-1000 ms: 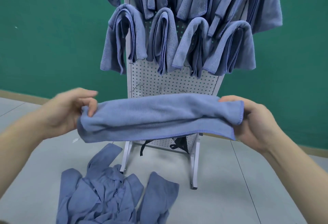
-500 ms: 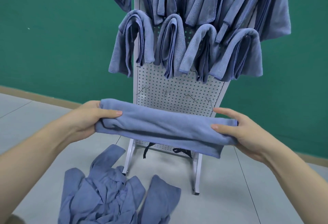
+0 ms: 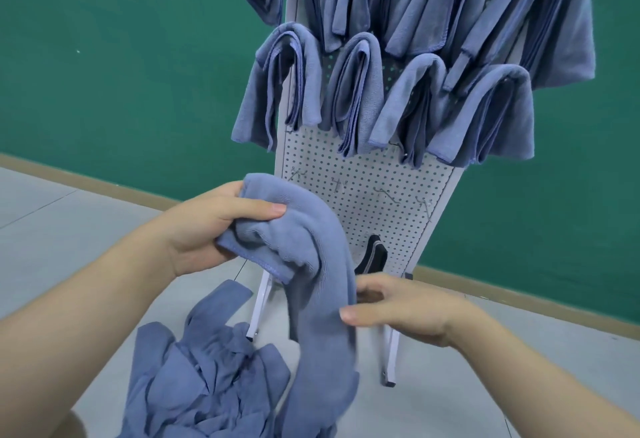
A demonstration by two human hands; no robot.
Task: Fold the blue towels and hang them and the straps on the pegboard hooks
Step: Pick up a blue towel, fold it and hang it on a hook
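— Where's the towel [image 3: 311, 264]?
— In front of the pegboard [image 3: 363, 188], draped from the left hand [image 3: 204, 229], whose grip is closed round its top end.
— And the right hand [image 3: 398, 309]?
— Thumb and fingers pinch the hanging part.
— Anything else?
— Folded towels [image 3: 381, 91] on the hooks above; a loose pile [image 3: 207, 385] on the floor [image 3: 69, 229].
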